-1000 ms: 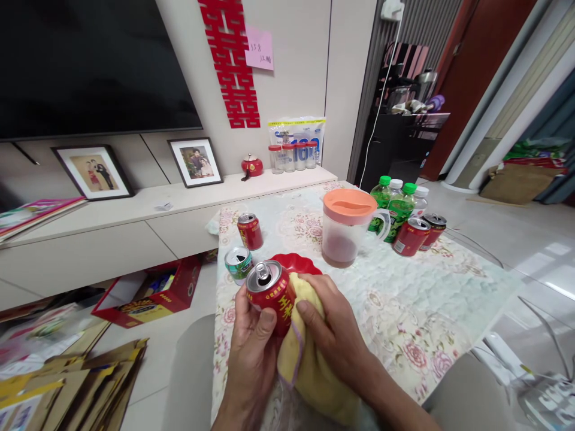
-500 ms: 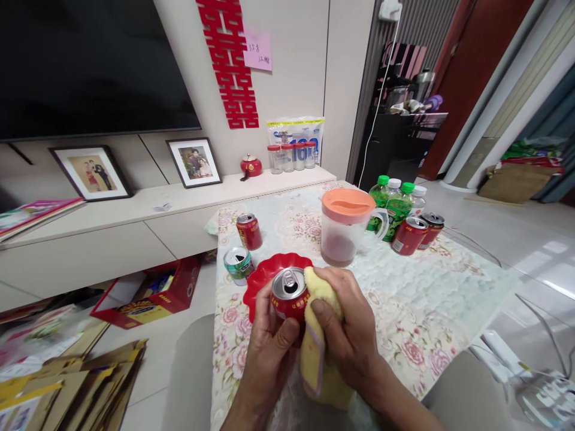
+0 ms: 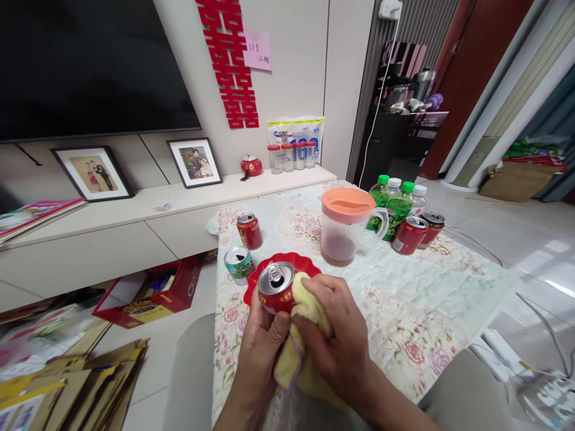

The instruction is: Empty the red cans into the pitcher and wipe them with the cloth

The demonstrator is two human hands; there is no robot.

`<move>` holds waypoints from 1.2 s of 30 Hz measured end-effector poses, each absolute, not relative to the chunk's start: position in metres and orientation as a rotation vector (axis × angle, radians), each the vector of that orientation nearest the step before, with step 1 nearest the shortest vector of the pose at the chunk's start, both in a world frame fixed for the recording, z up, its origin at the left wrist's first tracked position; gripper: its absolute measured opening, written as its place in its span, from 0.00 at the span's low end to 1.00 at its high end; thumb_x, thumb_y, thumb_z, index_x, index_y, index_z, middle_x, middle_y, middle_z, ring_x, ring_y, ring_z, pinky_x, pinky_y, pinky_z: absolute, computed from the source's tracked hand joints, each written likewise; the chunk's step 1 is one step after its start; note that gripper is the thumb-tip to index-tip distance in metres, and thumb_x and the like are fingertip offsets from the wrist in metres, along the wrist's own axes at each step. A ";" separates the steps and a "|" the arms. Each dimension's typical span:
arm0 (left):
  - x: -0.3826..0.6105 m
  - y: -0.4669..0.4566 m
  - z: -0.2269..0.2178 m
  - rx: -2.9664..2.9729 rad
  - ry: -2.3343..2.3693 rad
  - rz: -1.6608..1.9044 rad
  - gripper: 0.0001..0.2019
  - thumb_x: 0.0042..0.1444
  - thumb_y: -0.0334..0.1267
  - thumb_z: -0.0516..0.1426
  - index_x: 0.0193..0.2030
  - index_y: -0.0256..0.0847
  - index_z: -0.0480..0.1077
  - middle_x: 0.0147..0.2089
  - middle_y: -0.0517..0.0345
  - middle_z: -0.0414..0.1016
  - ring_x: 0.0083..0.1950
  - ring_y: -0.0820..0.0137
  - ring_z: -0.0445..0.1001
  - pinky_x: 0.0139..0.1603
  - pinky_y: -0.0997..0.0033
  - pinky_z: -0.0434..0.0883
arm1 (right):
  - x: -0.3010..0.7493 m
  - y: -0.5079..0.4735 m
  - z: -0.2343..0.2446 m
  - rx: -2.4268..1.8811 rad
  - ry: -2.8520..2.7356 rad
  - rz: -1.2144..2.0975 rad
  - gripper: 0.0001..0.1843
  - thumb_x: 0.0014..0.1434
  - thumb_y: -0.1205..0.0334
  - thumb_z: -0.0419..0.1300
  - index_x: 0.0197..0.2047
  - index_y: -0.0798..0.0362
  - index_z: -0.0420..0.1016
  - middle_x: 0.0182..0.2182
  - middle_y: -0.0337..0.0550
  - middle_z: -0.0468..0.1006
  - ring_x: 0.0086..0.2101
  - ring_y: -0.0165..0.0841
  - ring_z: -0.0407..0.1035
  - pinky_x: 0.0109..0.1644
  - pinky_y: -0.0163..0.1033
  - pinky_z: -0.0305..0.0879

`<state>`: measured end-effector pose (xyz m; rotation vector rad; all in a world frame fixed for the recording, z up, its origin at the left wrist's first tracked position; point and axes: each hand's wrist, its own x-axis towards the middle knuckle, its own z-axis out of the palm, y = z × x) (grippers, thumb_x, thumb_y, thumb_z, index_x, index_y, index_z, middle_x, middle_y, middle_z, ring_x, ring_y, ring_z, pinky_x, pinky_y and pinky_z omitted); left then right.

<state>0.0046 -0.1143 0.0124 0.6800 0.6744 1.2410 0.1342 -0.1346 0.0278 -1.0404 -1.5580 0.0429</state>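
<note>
My left hand [image 3: 263, 344] is wrapped round an opened red drink can [image 3: 276, 288], holding it tilted above the near edge of the table. My right hand [image 3: 335, 338] grips a yellow cloth [image 3: 302, 335] and presses it against the can's right side. Just behind the can lies a red plate [image 3: 296, 263] on the floral tablecloth [image 3: 404, 299].
An opened green can [image 3: 238, 263] and a red can [image 3: 250, 231] stand at the table's left. A clear jug with an orange lid [image 3: 345, 227], green bottles [image 3: 395, 206] and two red cans [image 3: 417, 232] stand farther back. A low white cabinet [image 3: 135, 221] and cardboard [image 3: 67, 383] are to the left.
The can has shifted a little left and tilted, and my right hand has slid the yellow cloth down and round its side.
</note>
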 end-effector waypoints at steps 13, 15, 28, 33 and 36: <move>0.005 -0.117 0.004 0.610 0.555 1.133 0.36 0.55 0.43 0.72 0.69 0.53 0.67 0.62 0.49 0.81 0.67 0.47 0.76 0.67 0.50 0.74 | 0.150 -0.123 0.021 -1.119 -1.483 0.308 0.17 0.73 0.60 0.55 0.62 0.47 0.72 0.53 0.47 0.78 0.54 0.37 0.73 0.58 0.44 0.72; 0.006 -0.117 0.003 0.639 0.540 1.146 0.36 0.53 0.42 0.73 0.68 0.52 0.67 0.62 0.48 0.80 0.68 0.46 0.75 0.68 0.49 0.73 | 0.154 -0.119 0.024 -1.152 -1.430 0.434 0.15 0.75 0.57 0.53 0.59 0.47 0.75 0.54 0.45 0.80 0.54 0.36 0.75 0.58 0.42 0.71; 0.009 -0.114 0.013 0.545 0.666 1.169 0.34 0.57 0.48 0.71 0.69 0.51 0.68 0.63 0.48 0.81 0.64 0.49 0.79 0.69 0.51 0.72 | 0.150 -0.122 0.021 -1.186 -1.596 0.260 0.19 0.72 0.62 0.57 0.64 0.50 0.72 0.53 0.48 0.79 0.53 0.37 0.74 0.57 0.43 0.72; 0.007 -0.116 0.009 0.546 0.632 1.176 0.33 0.59 0.51 0.69 0.69 0.47 0.68 0.59 0.46 0.82 0.65 0.47 0.77 0.67 0.47 0.73 | 0.148 -0.125 0.023 -1.068 -1.687 0.078 0.22 0.69 0.68 0.59 0.65 0.50 0.69 0.52 0.47 0.78 0.53 0.37 0.71 0.57 0.43 0.71; 0.009 -0.116 0.009 0.510 0.601 1.179 0.32 0.60 0.50 0.68 0.69 0.46 0.67 0.59 0.46 0.82 0.65 0.47 0.77 0.67 0.47 0.73 | 0.150 -0.125 0.025 -1.044 -1.709 0.056 0.22 0.69 0.68 0.60 0.65 0.51 0.69 0.51 0.48 0.77 0.52 0.37 0.71 0.56 0.42 0.72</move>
